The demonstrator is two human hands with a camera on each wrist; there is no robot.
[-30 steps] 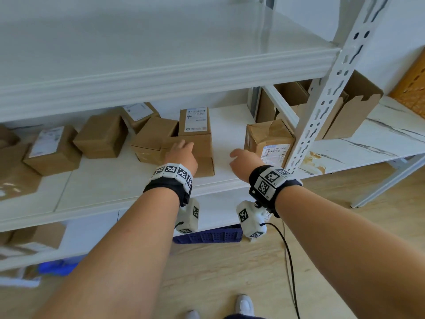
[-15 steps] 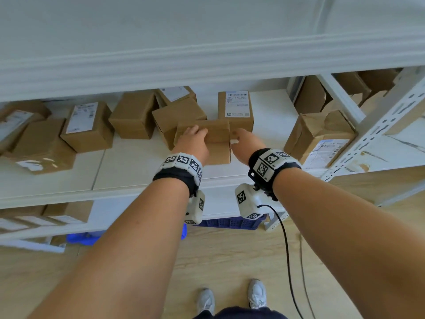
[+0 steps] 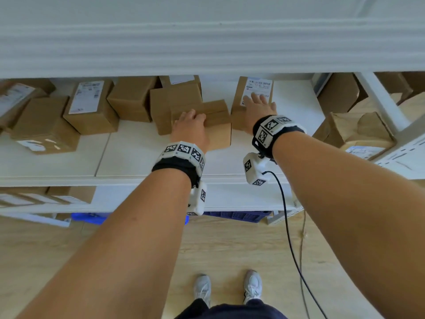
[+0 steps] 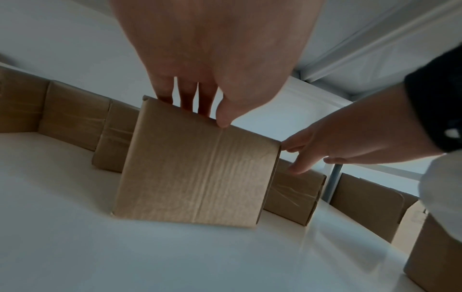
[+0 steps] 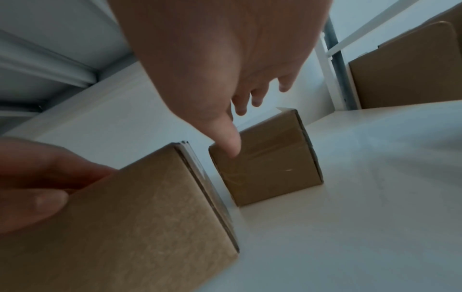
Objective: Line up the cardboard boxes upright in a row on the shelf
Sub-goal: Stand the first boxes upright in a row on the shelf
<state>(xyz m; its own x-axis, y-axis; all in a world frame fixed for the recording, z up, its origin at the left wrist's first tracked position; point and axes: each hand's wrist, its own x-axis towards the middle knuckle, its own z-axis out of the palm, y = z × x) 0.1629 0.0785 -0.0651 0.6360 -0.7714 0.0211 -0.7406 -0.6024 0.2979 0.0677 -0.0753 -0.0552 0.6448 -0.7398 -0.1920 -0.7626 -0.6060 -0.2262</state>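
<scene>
Under my left hand [image 3: 192,127] sits a plain box [image 3: 218,125] near the shelf [image 3: 138,157] front, fingers curled over its top edge, grasping it. Just right of it, my right hand [image 3: 258,111] lies flat and released on a labelled box [image 3: 253,88]. Judged from here, tipping either one carelessly could knock the neighbouring boxes [image 3: 174,104] behind my left fingers askew.

Head view looks down; wrist views low, close, share shelf [image 3: 142,155].
</scene>
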